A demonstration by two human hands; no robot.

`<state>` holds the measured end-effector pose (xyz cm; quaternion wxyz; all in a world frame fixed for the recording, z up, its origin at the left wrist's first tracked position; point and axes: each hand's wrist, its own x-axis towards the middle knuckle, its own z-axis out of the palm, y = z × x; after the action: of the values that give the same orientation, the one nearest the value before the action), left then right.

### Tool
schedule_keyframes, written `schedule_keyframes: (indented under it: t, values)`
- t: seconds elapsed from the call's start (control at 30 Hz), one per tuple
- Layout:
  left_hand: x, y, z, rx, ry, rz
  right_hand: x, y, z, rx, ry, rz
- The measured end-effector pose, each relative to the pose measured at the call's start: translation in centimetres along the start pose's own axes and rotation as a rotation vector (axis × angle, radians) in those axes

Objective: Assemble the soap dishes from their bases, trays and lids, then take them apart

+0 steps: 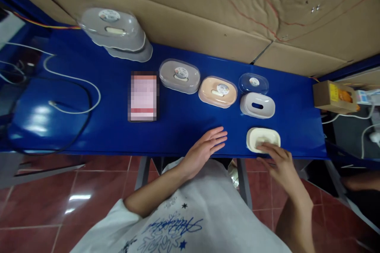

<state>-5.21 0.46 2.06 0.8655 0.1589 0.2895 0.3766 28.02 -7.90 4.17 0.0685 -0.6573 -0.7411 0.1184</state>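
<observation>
A shallow cream oval tray (249, 139) sits near the table's front edge on the right. The fingertips of my right hand (282, 166) reach over its front rim into it, with the thumb held apart below; a pale blur inside is too indistinct to name. My left hand (203, 150) hovers over the front edge, fingers stretched out and holding nothing. Behind the tray stands a pale grey oval cover (245, 106) with a slot in its top, and a clear oval lid (261, 87) with a round label lies just beyond that.
Leftward along the blue table (184, 126) are a peach oval box (208, 91), a grey one (169, 75) and stacked grey boxes (133, 41). A blurred-out flat rectangle (143, 97) lies near them. Cables (97, 95) cross the left end; a cardboard box (322, 97) stands far right.
</observation>
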Motion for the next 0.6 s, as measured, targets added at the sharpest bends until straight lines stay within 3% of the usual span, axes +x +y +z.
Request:
schedule_keyframes:
  t: [0.13,0.23,0.3,0.4,0.47,0.53,0.6]
  values:
    - [0.2,-1.8,0.2,-0.074,0.013,-0.079,1.9,-5.3,1.4,0.168,0.144,-0.155]
    - [0.2,-2.4,0.6,-0.207,0.001,-0.115,4.6,-8.2,1.7,0.314,0.101,-0.383]
    - [0.3,-2.2,0.9,-0.274,0.022,-0.094,7.0,-7.8,1.8,0.318,0.149,-0.406]
    - [0.2,-1.2,0.9,-0.311,0.089,-0.026,11.0,-4.3,1.8,0.115,0.303,-0.221]
    - [0.1,-0.7,0.7,-0.306,0.11,-0.005,12.7,-2.0,1.8,-0.022,0.309,-0.148]
    - [0.2,-0.4,0.6,-0.288,0.11,0.002,13.0,-1.5,1.7,-0.065,0.317,-0.135]
    - [0.4,-0.4,0.5,-0.265,0.103,0.006,11.9,-3.1,1.7,-0.014,0.349,-0.179]
